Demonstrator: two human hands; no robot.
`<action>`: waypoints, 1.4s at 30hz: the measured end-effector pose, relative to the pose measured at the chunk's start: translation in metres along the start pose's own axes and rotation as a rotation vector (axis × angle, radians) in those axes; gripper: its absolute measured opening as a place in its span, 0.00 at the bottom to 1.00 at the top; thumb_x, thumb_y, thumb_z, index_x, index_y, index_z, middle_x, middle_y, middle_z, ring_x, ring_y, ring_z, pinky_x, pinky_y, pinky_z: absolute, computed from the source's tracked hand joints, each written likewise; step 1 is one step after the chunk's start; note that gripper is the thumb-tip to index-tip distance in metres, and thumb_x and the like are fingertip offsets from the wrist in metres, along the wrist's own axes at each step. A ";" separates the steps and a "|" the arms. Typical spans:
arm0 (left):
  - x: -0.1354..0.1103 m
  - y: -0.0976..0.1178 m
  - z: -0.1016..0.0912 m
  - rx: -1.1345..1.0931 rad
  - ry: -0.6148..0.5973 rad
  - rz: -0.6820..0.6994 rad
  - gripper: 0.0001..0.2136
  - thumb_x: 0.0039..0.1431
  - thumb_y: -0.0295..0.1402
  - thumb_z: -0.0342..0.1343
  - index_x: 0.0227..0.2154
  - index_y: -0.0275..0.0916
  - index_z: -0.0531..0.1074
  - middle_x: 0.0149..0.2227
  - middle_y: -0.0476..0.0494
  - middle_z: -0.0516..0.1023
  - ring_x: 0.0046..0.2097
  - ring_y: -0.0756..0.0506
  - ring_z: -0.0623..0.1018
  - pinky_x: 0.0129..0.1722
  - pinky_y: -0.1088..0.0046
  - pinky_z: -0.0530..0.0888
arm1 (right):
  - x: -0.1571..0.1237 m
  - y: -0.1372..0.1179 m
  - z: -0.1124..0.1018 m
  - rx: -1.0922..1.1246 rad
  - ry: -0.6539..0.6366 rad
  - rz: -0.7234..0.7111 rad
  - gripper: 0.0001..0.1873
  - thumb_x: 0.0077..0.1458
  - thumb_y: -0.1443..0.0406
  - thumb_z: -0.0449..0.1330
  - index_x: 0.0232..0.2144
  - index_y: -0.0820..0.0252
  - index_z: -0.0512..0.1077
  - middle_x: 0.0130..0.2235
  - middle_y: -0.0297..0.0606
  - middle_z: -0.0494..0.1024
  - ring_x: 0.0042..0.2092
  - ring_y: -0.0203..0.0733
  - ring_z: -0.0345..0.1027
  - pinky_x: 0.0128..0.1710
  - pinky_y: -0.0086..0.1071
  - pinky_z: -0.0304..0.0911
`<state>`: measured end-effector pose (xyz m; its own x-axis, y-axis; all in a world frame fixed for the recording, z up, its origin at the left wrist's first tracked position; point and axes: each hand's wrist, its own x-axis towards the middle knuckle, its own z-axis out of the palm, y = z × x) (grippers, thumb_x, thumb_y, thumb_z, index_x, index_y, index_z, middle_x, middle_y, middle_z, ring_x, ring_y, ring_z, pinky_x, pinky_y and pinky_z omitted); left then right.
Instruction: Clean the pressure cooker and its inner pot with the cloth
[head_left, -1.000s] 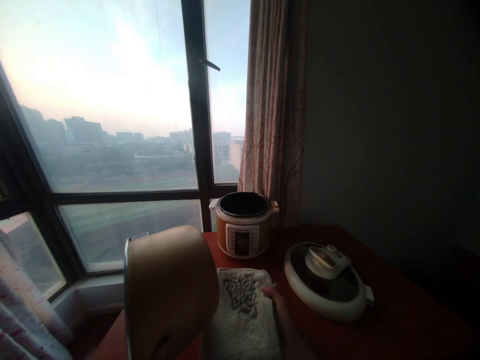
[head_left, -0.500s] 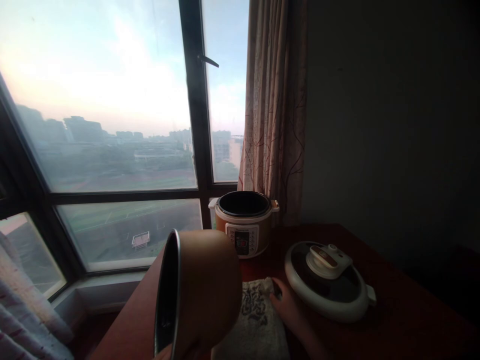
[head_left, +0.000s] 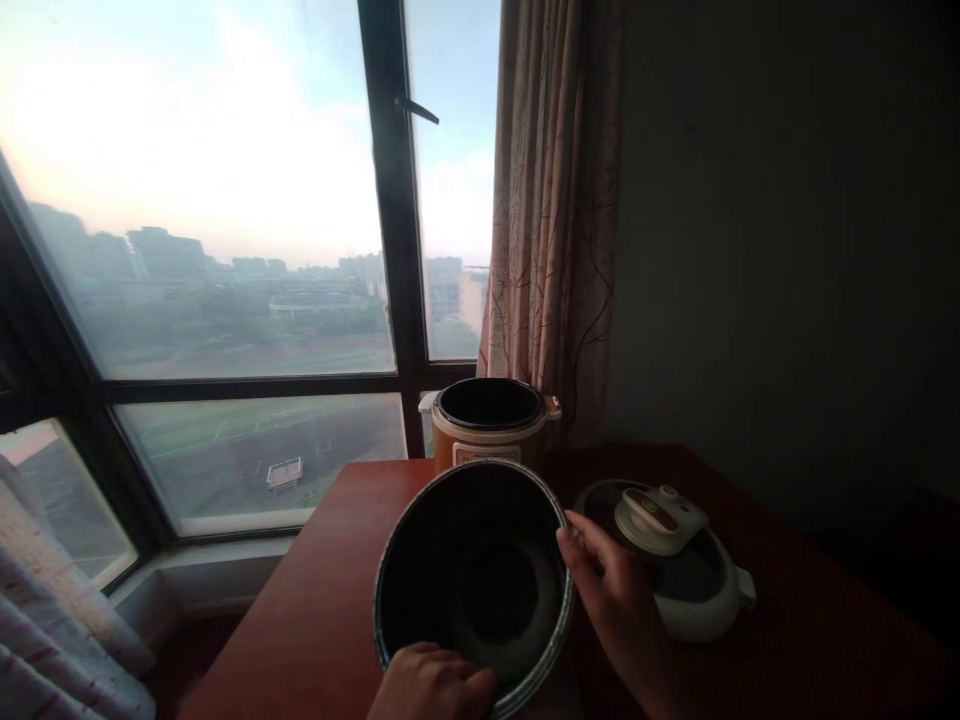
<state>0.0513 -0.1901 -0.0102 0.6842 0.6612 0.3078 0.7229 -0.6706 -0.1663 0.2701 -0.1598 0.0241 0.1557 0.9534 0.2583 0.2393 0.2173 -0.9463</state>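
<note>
A deep inner pot (head_left: 480, 560) with a dark inside and a thin pale rim is tilted so that its mouth faces me. My left hand (head_left: 435, 682) is closed over the near rim, its fingers reaching inside. At the right side of the rim, my right hand (head_left: 611, 590) pinches the edge between thumb and fingers. Behind the pot stands an open electric pressure cooker (head_left: 489, 433), brown and white, its control panel mostly covered by the pot. The cloth from the earlier view is almost wholly hidden beneath the pot.
The cooker's white lid (head_left: 697, 610), with its handle up, lies just right of my right hand. Everything rests on a reddish-brown table (head_left: 315, 590). A window (head_left: 247, 370) rises beyond its left edge, and a curtain (head_left: 547, 220) hangs behind the cooker.
The pot has turned from sideways to face me and moved right. My right hand has left the cloth and taken hold of the pot's rim. My left hand has come further into view.
</note>
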 end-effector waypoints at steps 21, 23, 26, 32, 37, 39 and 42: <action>0.004 -0.070 0.000 -1.013 0.309 -0.888 0.20 0.55 0.55 0.54 0.31 0.41 0.68 0.20 0.53 0.71 0.22 0.47 0.70 0.21 0.74 0.64 | 0.000 0.070 -0.016 -0.003 0.012 0.098 0.34 0.51 0.56 0.59 0.57 0.68 0.69 0.30 0.38 0.79 0.38 0.50 0.75 0.41 0.36 0.67; 0.002 -0.070 0.003 -1.124 0.326 -0.900 0.21 0.51 0.56 0.58 0.26 0.41 0.65 0.18 0.56 0.67 0.20 0.50 0.66 0.19 0.76 0.61 | 0.000 0.065 -0.018 -0.001 -0.006 0.074 0.35 0.52 0.55 0.58 0.59 0.68 0.67 0.28 0.36 0.78 0.35 0.48 0.73 0.37 0.36 0.67; 0.003 -0.072 -0.009 -1.069 0.449 -0.895 0.20 0.52 0.53 0.59 0.26 0.40 0.67 0.19 0.56 0.64 0.22 0.51 0.65 0.20 0.77 0.60 | 0.006 0.043 -0.024 -0.011 -0.009 0.021 0.36 0.53 0.53 0.58 0.60 0.67 0.66 0.26 0.34 0.76 0.31 0.45 0.71 0.34 0.35 0.66; 0.051 -0.109 -0.087 -0.561 0.637 -0.856 0.15 0.55 0.48 0.56 0.31 0.40 0.73 0.25 0.50 0.76 0.27 0.46 0.75 0.27 0.72 0.66 | 0.079 -0.039 -0.036 -0.212 0.051 -0.292 0.33 0.56 0.55 0.53 0.60 0.67 0.66 0.25 0.31 0.73 0.27 0.39 0.66 0.29 0.31 0.62; 0.142 -0.168 -0.135 -0.184 0.645 -0.833 0.13 0.61 0.42 0.50 0.34 0.38 0.74 0.31 0.44 0.79 0.33 0.45 0.77 0.31 0.72 0.65 | 0.186 -0.087 -0.028 -0.514 0.151 -0.408 0.27 0.54 0.64 0.53 0.56 0.68 0.68 0.25 0.32 0.75 0.30 0.40 0.69 0.34 0.30 0.61; 0.175 -0.193 -0.136 -0.154 0.604 -0.805 0.12 0.61 0.40 0.51 0.35 0.37 0.75 0.33 0.41 0.80 0.35 0.44 0.77 0.32 0.70 0.63 | 0.220 -0.095 -0.022 -0.566 0.180 -0.396 0.25 0.53 0.66 0.54 0.54 0.68 0.70 0.28 0.36 0.78 0.33 0.42 0.71 0.36 0.31 0.61; 0.206 -0.224 -0.124 -0.119 0.521 -0.756 0.12 0.60 0.39 0.53 0.35 0.36 0.75 0.33 0.39 0.80 0.35 0.44 0.76 0.32 0.70 0.63 | 0.254 -0.097 -0.013 -0.638 0.204 -0.368 0.21 0.53 0.68 0.56 0.50 0.68 0.72 0.33 0.41 0.80 0.38 0.45 0.73 0.39 0.32 0.62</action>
<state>0.0181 0.0548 0.2063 -0.1160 0.7215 0.6826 0.9250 -0.1718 0.3389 0.2993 0.0583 0.1840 0.1177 0.7717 0.6251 0.8078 0.2917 -0.5122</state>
